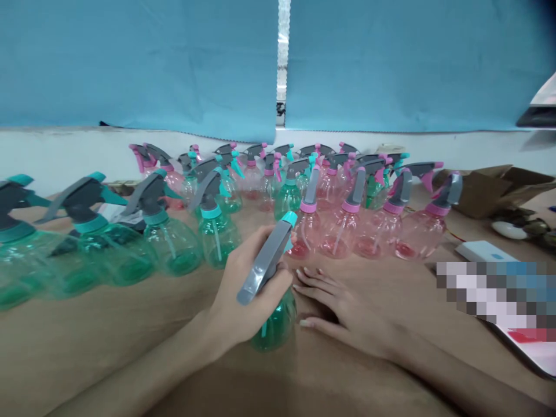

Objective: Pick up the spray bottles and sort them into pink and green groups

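My left hand (pixel 243 284) is wrapped round the neck of a green spray bottle (pixel 274 327) with a grey and teal trigger head, in front of me on the table. The bottle's neck is hidden by my fingers. To its right, my right hand (pixel 343 307) lies flat on the tabletop with its fingers spread, holding nothing. Beyond my left hand, a row of green spray bottles (pixel 180 249) runs off to the left. A row of pink spray bottles (pixel 339 234) stands past my right hand.
Behind these rows, more pink and green spray bottles (pixel 252 179) crowd toward the wall. At the right are a brown cardboard box (pixel 490 188), a small white box (pixel 486 252) and a flat device with a blurred surface (pixel 534 353). Blue cloth (pixel 139 63) covers the wall above.
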`<state>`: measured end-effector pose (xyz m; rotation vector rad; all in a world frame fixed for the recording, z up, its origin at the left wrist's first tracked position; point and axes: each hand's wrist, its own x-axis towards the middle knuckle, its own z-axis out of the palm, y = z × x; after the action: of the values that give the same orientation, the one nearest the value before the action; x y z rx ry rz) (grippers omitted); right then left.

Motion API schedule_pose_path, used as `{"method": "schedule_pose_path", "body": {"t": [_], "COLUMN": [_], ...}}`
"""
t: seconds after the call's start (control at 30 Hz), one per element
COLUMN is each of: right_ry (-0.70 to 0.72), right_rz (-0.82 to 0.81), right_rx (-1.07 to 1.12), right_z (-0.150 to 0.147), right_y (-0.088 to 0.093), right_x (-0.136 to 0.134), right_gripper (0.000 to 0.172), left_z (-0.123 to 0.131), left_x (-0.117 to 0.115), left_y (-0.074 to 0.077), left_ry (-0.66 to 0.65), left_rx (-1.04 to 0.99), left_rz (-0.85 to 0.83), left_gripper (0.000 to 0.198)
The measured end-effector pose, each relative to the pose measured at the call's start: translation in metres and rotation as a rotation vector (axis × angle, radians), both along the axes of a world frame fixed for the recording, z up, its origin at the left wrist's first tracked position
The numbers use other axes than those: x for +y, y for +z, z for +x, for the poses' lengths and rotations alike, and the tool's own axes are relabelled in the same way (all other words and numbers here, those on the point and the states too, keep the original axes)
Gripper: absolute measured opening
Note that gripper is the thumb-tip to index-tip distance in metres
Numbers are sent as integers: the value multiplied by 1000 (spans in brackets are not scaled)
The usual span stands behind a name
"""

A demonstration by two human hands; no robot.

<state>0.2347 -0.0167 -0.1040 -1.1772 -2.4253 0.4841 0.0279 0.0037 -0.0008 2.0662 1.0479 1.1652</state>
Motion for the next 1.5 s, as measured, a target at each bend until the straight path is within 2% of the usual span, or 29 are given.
{"method": "schedule_pose_path", "body": {"t": [0.2,0.4,0.53,0.7,0.8,0.97,1.5], "right_ry": [-7,-9,-13,-14,-8,-5,-12], "right_rz": [1,-21,-26,-30,-30,-22,-33], "right_rx": [-32,-20,-9,-13,-27,-27,-13], "right_z": [-1,-2,-2,-3,-2,-2,-2], "right_y": [2,5,7,10,9,7,10], "right_x": [0,0,-1,-2,-1,0,-2], "right_gripper": [60,62,61,61,62,61,62], "left_z": [-3,-4,-4,-4,-4,-4,-3], "left_x": [0,0,1,-1,-2,-2,0], "left_y": [1,2,-2,-7,-8,-6,-9], "left_ry": [-14,10,27,53,87,57,31], "left_rx": [49,34,16,19,26,19,8], "left_rz": [6,18,7,-37,-47,-37,-36], "left_gripper": [8,11,10,19,16,9,9]}}
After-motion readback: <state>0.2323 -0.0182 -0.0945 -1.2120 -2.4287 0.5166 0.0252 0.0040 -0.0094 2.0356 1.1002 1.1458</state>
